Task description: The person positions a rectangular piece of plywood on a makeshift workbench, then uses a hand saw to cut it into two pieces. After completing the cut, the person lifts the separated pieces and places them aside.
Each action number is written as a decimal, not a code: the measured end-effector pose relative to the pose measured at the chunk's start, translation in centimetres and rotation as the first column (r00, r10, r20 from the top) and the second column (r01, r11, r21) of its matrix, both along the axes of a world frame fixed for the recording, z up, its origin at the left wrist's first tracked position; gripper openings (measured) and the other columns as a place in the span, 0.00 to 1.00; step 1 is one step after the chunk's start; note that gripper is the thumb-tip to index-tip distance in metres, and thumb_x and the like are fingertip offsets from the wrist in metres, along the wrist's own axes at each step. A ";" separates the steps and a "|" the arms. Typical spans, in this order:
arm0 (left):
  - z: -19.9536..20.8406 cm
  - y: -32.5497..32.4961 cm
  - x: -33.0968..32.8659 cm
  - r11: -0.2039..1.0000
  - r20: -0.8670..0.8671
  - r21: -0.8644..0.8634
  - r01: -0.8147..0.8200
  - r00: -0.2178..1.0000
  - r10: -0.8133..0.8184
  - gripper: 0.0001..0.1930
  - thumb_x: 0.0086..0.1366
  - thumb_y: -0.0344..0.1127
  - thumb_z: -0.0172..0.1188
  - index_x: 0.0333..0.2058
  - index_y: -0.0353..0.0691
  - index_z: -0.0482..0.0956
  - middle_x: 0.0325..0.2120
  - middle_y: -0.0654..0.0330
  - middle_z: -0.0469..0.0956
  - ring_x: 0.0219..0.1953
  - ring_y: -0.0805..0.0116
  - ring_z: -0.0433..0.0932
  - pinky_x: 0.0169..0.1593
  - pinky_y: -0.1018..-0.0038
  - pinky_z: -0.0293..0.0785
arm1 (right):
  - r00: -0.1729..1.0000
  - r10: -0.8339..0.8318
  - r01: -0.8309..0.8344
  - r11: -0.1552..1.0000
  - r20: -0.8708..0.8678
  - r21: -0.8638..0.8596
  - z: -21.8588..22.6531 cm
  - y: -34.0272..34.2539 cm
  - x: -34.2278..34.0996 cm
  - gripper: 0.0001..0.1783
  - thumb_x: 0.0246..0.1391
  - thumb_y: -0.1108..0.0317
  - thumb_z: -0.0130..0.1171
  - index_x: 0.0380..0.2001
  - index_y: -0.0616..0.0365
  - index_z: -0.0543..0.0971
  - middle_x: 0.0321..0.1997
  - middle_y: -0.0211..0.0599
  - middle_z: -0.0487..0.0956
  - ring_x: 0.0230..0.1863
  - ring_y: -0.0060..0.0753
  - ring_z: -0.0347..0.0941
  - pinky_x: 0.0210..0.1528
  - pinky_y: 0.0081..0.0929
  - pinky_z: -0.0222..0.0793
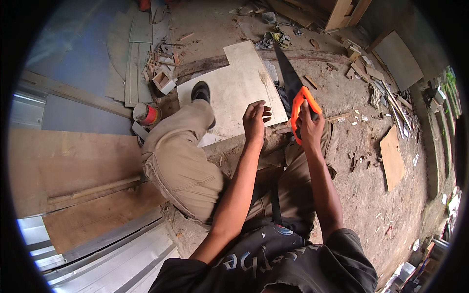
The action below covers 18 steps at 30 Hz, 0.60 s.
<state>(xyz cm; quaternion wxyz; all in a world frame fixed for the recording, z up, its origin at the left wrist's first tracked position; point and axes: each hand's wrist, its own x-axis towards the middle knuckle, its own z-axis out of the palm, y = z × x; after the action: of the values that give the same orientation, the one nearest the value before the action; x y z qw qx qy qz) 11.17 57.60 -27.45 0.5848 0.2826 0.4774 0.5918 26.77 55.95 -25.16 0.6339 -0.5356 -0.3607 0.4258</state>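
My right hand (pixel 310 126) is closed round the orange and black handle of a hand saw (pixel 289 71). The saw's dark blade points up and away from me, off the right side of a pale plywood board (pixel 229 88). Over the near right part of that board is my left hand (pixel 256 117), its fingers loosely curled and apart with nothing in them. The board has a stepped cutout at its far left corner. My left shoe (pixel 201 91) rests on its left part. Whether my left hand touches the board, I cannot tell.
Wood offcuts and a small wooden box (pixel 163 82) lie left of the board, beside a red can (pixel 146 114). Large sheets (pixel 73 156) lean at the left. A brown wood piece (pixel 392 158) and scattered scraps lie on the floor at the right.
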 end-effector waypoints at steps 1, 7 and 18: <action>-1.2 0.5 -0.9 0.999 -0.020 -0.029 -0.014 1.000 0.013 0.12 0.70 0.38 0.53 0.46 0.37 0.77 0.34 0.58 0.80 0.35 0.69 0.79 0.40 0.73 0.77 | 0.999 0.043 -0.044 0.999 0.029 0.013 -0.7 1.2 -0.8 0.14 0.65 0.58 0.58 0.33 0.59 0.78 0.20 0.16 0.68 0.20 0.09 0.58 0.21 0.15 0.53; -13.7 5.0 -6.4 0.964 -0.311 -0.112 -0.242 0.930 0.197 0.14 0.67 0.38 0.55 0.46 0.37 0.77 0.39 0.57 0.80 0.41 0.69 0.78 0.44 0.70 0.75 | 0.858 -0.015 0.062 0.995 0.513 -0.074 -9.3 8.5 -2.4 0.18 0.57 0.59 0.65 0.41 0.65 0.79 0.28 0.44 0.81 0.33 0.33 0.78 0.38 0.32 0.71; -26.6 -1.4 -8.5 0.524 0.015 -0.811 -0.258 0.888 0.460 0.35 0.67 0.55 0.57 0.64 0.40 0.61 0.65 0.50 0.62 0.68 0.57 0.57 0.62 0.54 0.63 | 0.357 0.241 0.112 0.948 0.903 -0.297 -28.9 10.0 3.3 0.17 0.52 0.60 0.64 0.36 0.60 0.70 0.32 0.53 0.80 0.35 0.59 0.78 0.37 0.53 0.72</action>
<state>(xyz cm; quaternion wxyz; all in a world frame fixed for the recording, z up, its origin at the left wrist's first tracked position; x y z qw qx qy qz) 2.69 56.24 -54.03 0.5628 -0.1803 0.6660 0.4552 30.09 65.98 -54.07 0.2081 -0.7584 -0.6054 0.1229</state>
